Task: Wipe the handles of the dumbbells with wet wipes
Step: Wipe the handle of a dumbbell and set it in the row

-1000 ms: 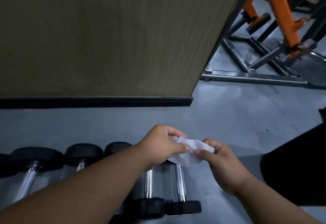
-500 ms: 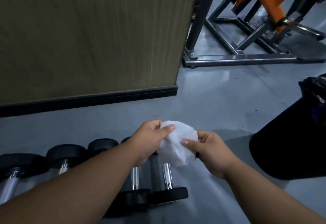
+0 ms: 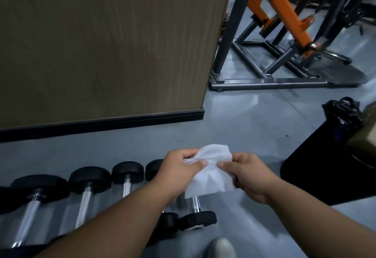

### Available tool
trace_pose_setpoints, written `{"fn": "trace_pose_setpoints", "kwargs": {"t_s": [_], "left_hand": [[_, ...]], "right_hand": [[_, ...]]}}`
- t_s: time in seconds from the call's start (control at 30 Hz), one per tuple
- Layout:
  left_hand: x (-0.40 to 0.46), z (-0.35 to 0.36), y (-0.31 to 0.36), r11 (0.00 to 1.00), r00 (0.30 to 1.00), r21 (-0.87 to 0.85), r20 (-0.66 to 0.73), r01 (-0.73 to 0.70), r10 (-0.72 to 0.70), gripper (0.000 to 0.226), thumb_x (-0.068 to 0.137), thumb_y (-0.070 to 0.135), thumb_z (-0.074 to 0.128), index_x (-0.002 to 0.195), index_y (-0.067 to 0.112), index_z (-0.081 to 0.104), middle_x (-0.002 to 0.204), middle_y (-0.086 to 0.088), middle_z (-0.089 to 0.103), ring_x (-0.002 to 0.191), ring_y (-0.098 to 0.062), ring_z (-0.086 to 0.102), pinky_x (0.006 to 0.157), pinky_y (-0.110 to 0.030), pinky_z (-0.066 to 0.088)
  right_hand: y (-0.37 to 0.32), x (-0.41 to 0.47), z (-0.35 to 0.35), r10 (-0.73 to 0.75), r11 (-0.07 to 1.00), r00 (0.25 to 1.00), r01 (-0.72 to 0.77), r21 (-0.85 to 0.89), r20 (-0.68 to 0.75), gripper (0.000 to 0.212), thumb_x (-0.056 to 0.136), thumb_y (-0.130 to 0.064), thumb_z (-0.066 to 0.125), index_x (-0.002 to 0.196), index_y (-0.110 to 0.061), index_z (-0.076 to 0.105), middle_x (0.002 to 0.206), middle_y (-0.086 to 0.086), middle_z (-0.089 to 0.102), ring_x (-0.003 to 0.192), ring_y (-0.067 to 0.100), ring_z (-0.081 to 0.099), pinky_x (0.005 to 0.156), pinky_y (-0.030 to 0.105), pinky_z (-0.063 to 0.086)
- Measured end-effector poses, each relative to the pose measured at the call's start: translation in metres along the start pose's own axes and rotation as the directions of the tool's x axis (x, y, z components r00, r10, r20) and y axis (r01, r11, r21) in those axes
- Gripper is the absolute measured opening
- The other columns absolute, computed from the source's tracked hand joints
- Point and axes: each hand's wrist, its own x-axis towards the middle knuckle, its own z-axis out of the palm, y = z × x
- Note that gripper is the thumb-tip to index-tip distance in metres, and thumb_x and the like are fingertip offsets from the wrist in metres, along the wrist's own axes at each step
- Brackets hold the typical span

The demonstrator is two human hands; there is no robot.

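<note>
A white wet wipe (image 3: 211, 174) is spread between both hands above the floor. My left hand (image 3: 180, 174) pinches its left edge with thumb and fingers. My right hand (image 3: 250, 174) pinches its right edge. Below them a row of several dumbbells (image 3: 85, 194) with black rubber heads and chrome handles lies on the grey floor, running from the left edge to under the wipe. The rightmost dumbbell (image 3: 196, 215) shows only its lower handle and near head; the wipe and my left forearm hide the rest.
A wood-grain panel with a black baseboard (image 3: 101, 124) stands behind the dumbbells. A steel and orange gym machine frame (image 3: 270, 80) sits at the back right. A black bin with a bag liner (image 3: 325, 156) is at the right. A shoe tip (image 3: 220, 247) shows at the bottom.
The wipe has gone from a bunched wad to a flatter sheet pulled open between my hands. The camera view has shifted right, showing more of the bin and machine.
</note>
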Motion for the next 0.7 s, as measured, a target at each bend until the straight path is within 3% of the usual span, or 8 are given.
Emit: {"fn": "trace_pose_setpoints", "kwargs": {"t_s": [0.13, 0.23, 0.3, 0.4, 0.43, 0.53, 0.63, 0.7], "left_hand": [[0.003, -0.003, -0.011, 0.914, 0.939, 0.229, 0.004, -0.334, 0.343, 0.021, 0.086, 0.002, 0.073, 0.086, 0.021, 0.082, 0.077, 0.012, 0.06, 0.071, -0.001, 0.059, 0.068, -0.014, 0.043], [0.012, -0.006, -0.03, 0.568, 0.719, 0.479, 0.225, -0.67, 0.658, 0.033, 0.075, -0.009, 0.059, 0.084, 0.015, 0.08, 0.081, 0.006, 0.048, 0.071, -0.004, 0.047, 0.065, -0.015, 0.036], [0.019, -0.008, -0.041, 0.326, 0.55, 0.512, 0.38, -0.795, 0.744, 0.037, 0.072, -0.014, 0.056, 0.082, 0.014, 0.078, 0.083, -0.001, 0.047, 0.075, -0.013, 0.044, 0.064, -0.024, 0.037], [0.03, -0.012, -0.05, 0.217, 0.481, 0.503, 0.485, -0.836, 0.73, 0.033, 0.076, -0.012, 0.054, 0.082, 0.013, 0.075, 0.09, -0.006, 0.051, 0.08, -0.018, 0.047, 0.064, -0.032, 0.041], [0.032, -0.014, -0.054, 0.219, 0.484, 0.498, 0.5, -0.839, 0.718, 0.032, 0.076, -0.012, 0.055, 0.083, 0.012, 0.075, 0.093, -0.007, 0.053, 0.082, -0.02, 0.049, 0.067, -0.033, 0.043], [0.04, -0.023, -0.069, 0.29, 0.522, 0.466, 0.514, -0.836, 0.68, 0.028, 0.074, -0.012, 0.057, 0.08, 0.011, 0.071, 0.106, -0.008, 0.055, 0.094, -0.025, 0.055, 0.075, -0.037, 0.048], [0.04, -0.031, -0.087, 0.601, 0.721, 0.404, 0.457, -0.689, 0.521, 0.012, 0.074, 0.003, 0.066, 0.081, 0.013, 0.065, 0.122, -0.002, 0.056, 0.109, -0.021, 0.061, 0.088, -0.039, 0.052], [0.037, -0.032, -0.09, 0.906, 0.894, 0.24, 0.374, -0.349, 0.246, 0.025, 0.071, 0.025, 0.071, 0.09, 0.016, 0.059, 0.127, 0.0, 0.06, 0.113, -0.016, 0.062, 0.093, -0.032, 0.052]], "right_hand": [[0.013, -0.004, -0.01, 0.043, 0.998, 0.998, -0.045, 0.038, 0.05, 0.017, 0.099, -0.008, 0.06, 0.105, -0.002, 0.075, 0.089, 0.017, 0.07, 0.068, 0.022, 0.062, 0.058, 0.032, 0.05], [0.023, -0.002, -0.014, 0.116, 0.953, 0.986, -0.145, 0.264, 0.123, 0.034, 0.102, -0.003, 0.041, 0.098, 0.0, 0.075, 0.09, 0.019, 0.074, 0.072, 0.028, 0.072, 0.064, 0.038, 0.06], [0.025, 0.004, -0.017, 0.182, 0.88, 0.968, -0.238, 0.412, 0.172, 0.048, 0.103, -0.021, 0.035, 0.093, 0.003, 0.076, 0.09, 0.022, 0.073, 0.073, 0.033, 0.073, 0.066, 0.042, 0.059], [0.036, 0.022, -0.023, 0.251, 0.831, 0.941, -0.33, 0.449, 0.228, 0.07, 0.099, -0.057, 0.042, 0.098, 0.006, 0.071, 0.091, 0.024, 0.069, 0.075, 0.036, 0.069, 0.068, 0.046, 0.058], [0.038, 0.025, -0.022, 0.248, 0.862, 0.942, -0.32, 0.393, 0.224, 0.063, 0.096, -0.054, 0.05, 0.1, 0.006, 0.07, 0.089, 0.023, 0.068, 0.073, 0.034, 0.069, 0.065, 0.043, 0.059], [0.054, 0.037, -0.016, 0.205, 0.939, 0.959, -0.249, 0.238, 0.194, 0.025, 0.084, -0.013, 0.071, 0.099, 0.006, 0.068, 0.086, 0.022, 0.068, 0.068, 0.027, 0.068, 0.059, 0.033, 0.058], [0.069, 0.049, -0.017, 0.166, 0.963, 0.975, -0.193, 0.19, 0.147, 0.02, 0.074, 0.005, 0.075, 0.092, 0.007, 0.067, 0.082, 0.023, 0.068, 0.067, 0.028, 0.068, 0.059, 0.031, 0.057], [0.072, 0.055, -0.015, 0.134, 0.966, 0.981, -0.161, 0.201, 0.143, 0.019, 0.072, 0.006, 0.076, 0.088, 0.008, 0.067, 0.076, 0.022, 0.069, 0.063, 0.026, 0.067, 0.057, 0.029, 0.056]]}}
